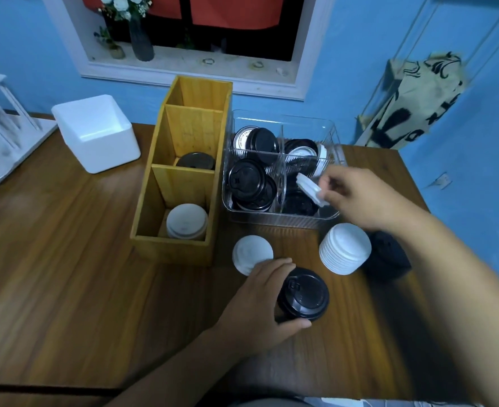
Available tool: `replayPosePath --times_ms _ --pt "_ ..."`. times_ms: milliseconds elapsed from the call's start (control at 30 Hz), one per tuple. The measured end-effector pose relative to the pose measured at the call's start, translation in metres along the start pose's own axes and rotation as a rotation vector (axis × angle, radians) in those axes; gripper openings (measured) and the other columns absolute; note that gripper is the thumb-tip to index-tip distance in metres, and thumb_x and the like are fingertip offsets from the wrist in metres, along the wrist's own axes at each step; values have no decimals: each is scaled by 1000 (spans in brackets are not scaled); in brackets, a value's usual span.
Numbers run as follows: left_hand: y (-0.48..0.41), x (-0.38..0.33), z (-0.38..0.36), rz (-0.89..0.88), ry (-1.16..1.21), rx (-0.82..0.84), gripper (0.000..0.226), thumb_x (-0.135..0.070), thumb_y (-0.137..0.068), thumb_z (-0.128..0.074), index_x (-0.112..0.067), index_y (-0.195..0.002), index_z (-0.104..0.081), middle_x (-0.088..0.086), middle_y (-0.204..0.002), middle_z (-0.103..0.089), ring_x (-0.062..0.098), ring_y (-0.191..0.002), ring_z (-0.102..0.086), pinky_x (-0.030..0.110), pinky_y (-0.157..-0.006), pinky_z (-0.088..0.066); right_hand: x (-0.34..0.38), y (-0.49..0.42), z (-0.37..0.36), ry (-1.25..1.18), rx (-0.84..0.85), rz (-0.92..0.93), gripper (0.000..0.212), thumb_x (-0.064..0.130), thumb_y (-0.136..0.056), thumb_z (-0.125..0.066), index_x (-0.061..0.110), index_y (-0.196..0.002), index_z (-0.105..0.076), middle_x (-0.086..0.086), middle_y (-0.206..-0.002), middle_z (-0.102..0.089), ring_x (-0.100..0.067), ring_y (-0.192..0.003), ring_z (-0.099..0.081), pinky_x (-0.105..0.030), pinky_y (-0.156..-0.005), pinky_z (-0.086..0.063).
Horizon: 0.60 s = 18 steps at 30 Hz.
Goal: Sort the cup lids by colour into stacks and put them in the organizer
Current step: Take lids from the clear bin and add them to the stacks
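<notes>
My left hand grips a stack of black lids on the wooden table. My right hand pinches a white lid, tilted, over the front right part of the clear bin, which holds several mixed black and white lids. A tall stack of white lids stands in front of the bin, with a black stack partly hidden behind my right forearm. A lone white lid lies by my left fingers. The wooden organizer holds white lids in its near compartment and black lids in the middle one.
A white foam box sits at the back left, beside a white rack. A blue wall and a window sill with a vase lie behind the table. A printed cloth bag hangs at right.
</notes>
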<state>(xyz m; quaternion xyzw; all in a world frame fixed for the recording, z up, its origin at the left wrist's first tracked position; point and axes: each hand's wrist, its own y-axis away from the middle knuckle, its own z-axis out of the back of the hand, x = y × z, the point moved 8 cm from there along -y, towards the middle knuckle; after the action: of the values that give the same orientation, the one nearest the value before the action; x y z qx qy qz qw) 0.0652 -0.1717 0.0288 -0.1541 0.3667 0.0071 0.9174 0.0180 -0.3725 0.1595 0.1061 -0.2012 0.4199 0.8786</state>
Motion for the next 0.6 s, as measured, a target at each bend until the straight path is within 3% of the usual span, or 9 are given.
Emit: replayPosePath --times_ms 100,167,200,267,367,467,533,600 --pt "3 5 24 -16 -23 -148 73 -50 -84 -78 -10 -140 -54 -2 -144 -52 8 -138 -42 24 -118 -30 -15 61 -2 -399 -98 -71 6 20 -99 -62 25 -96 -64 3 -76 -62 -18 -69 -56 -32 -66 -44" --pt "4 15 39 -2 -83 -212 61 -42 -88 -75 -10 -137 -57 1 -141 -55 13 -135 -45 30 -116 -37 -30 99 -19 -659 -117 -159 10 23 -98 -59 26 -100 -69 -13 -72 -48 -17 -63 -44 -30 -62 -37" --pt "4 23 44 19 -118 -222 57 -39 -90 -73 -11 -137 -57 1 -141 -55 14 -136 -44 32 -115 -38 -42 116 -31 -756 -124 -237 14 24 -99 -57 28 -101 -71 -22 -75 -43 -19 -64 -41 -31 -63 -37" --pt "2 36 50 63 -199 -205 55 -33 -91 -71 -12 -139 -54 3 -144 -52 16 -139 -41 33 -117 -36 -67 145 -55 -840 -129 -408 22 21 -103 -52 29 -103 -73 -23 -77 -43 -19 -66 -41 -34 -66 -40" --pt "0 45 45 69 -275 -145 58 -29 -92 -70 -12 -143 -48 5 -151 -47 20 -146 -34 33 -119 -28 -101 176 -84 -828 -137 -568 28 18 -106 -49 31 -102 -73 -11 -73 -48 -15 -63 -42 -36 -69 -41" --pt "-1 51 36 108 -305 -78 65 -33 -94 -67 -14 -150 -40 4 -161 -35 19 -153 -21 33 -121 -19 -122 187 -92 -633 -165 -569 27 22 -106 -48 35 -99 -71 -5 -69 -60 -17 -62 -47 -33 -63 -39" --pt "-2 56 34 151 -287 -68 69 -37 -94 -67 -14 -152 -36 5 -163 -30 20 -154 -19 32 -121 -18 -125 189 -90 -478 -184 -541 22 28 -104 -49 39 -101 -68 8 -78 -67 -10 -66 -57 -34 -68 -47" --pt "-2 58 33 188 -268 -53 73 -41 -93 -69 -14 -152 -35 6 -164 -29 22 -152 -25 31 -119 -21 -121 193 -85 -315 -227 -508 17 40 -101 -51 38 -110 -64 15 -96 -66 -9 -84 -63 -34 -79 -49"
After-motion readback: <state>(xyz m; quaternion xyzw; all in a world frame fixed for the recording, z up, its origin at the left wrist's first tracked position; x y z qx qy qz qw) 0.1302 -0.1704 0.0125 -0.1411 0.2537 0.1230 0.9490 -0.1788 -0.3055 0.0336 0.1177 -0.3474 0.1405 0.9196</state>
